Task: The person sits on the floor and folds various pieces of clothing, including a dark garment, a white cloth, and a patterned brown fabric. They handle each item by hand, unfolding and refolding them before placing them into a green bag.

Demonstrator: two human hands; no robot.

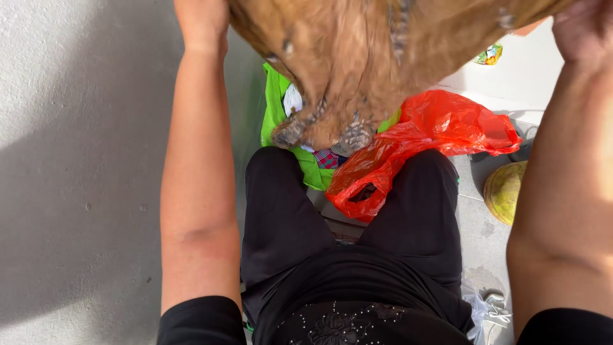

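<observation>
Between both hands: brown cloth (370,57).

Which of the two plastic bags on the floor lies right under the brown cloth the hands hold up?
The green bag: the hanging end of the brown cloth covers its opening, with folded clothes inside. The red bag lies beside it, crumpled, nearer the right leg.
</observation>
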